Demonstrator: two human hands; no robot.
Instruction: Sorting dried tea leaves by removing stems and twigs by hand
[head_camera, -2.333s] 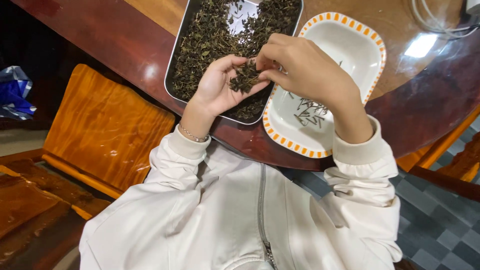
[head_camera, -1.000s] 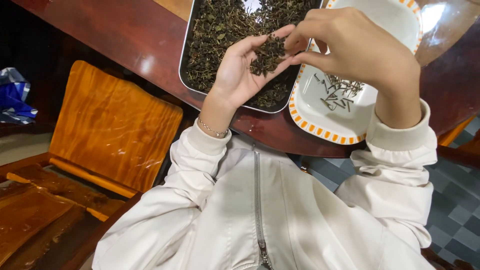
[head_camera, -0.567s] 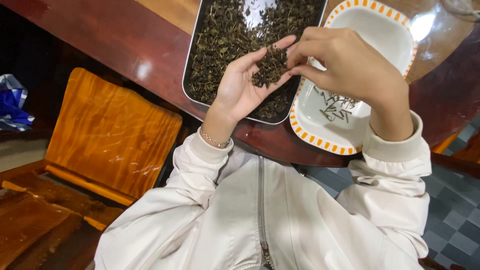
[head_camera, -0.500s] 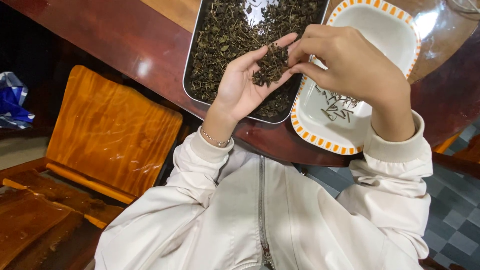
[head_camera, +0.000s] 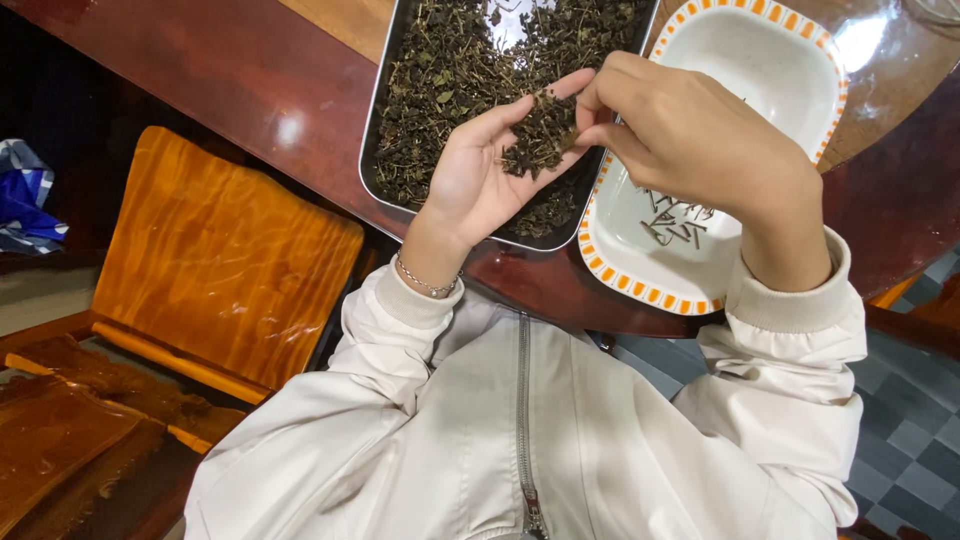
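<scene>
Left hand (head_camera: 480, 180) lies cupped open, cradling a small heap of dark dried crumbly leaves (head_camera: 540, 135) over the dark metal tray (head_camera: 385, 120) — right hand (head_camera: 690, 130) pinches into it; light, brittle stuff, best taken gently by fingertips

Since the earliest picture, the left hand (head_camera: 480, 180) sits higher over the tray (head_camera: 385, 130), palm opened flatter. The right hand (head_camera: 690, 140) now pinches at the leaves (head_camera: 540, 140) from beside rather than covering them.
</scene>
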